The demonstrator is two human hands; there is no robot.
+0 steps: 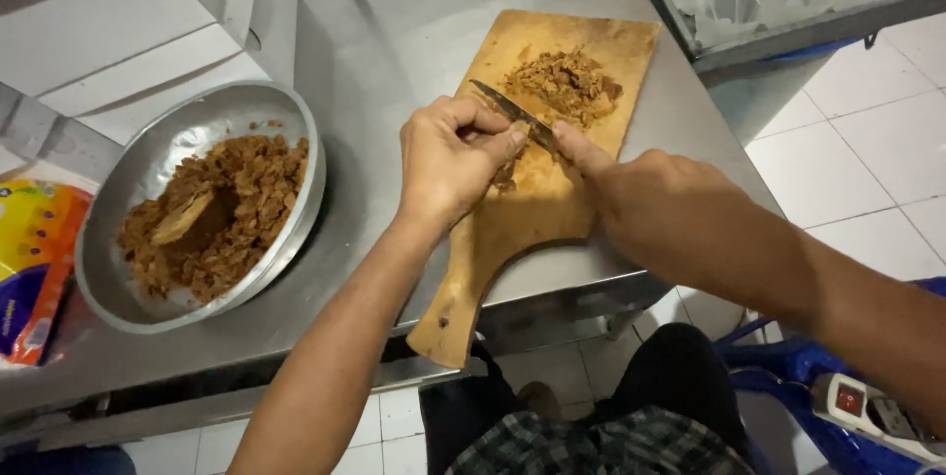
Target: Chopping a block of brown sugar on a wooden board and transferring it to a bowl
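Nearest, a tan paddle-shaped wooden cutting board (512,229) lay on the grey steel table (394,32), handle over the front edge. Left hand (448,160) was curled closed, fingertips pinching a small brown piece at the blade, probably the same food. Right hand (655,209) gripped a thin dark-bladed knife (512,112), handle hidden, forefinger along the spine. Beyond the blade sat a brown chopped pile (564,86). Left, a round metal pan (148,165) held more brown chunks (232,214). Clear plastic cups (734,2) at far right.
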